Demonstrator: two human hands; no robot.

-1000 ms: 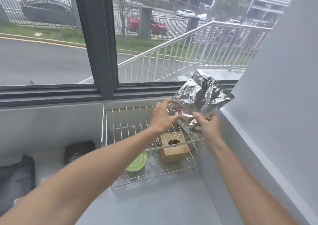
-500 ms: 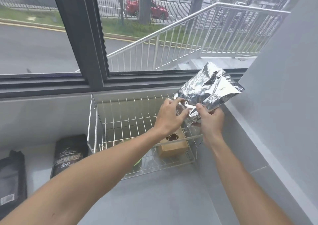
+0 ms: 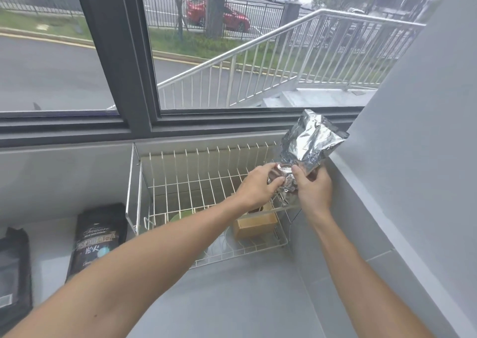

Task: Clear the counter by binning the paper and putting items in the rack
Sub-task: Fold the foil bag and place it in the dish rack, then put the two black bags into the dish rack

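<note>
This looks like a small kitchen or pantry corner at ground level beside a street. A grey counter [image 3: 232, 299] runs under a wide dark-framed window [image 3: 124, 84] at 12 o'clock, hemmed in by a plain grey wall [image 3: 418, 157] at 3 o'clock. A wire dish rack [image 3: 180, 182] sits on it against the sill, and black coffee bags [image 3: 98, 237] lie at 9 o'clock. Through the glass are a metal stair railing [image 3: 296, 53], a road, a fence and a parked red car [image 3: 219, 15].
</note>
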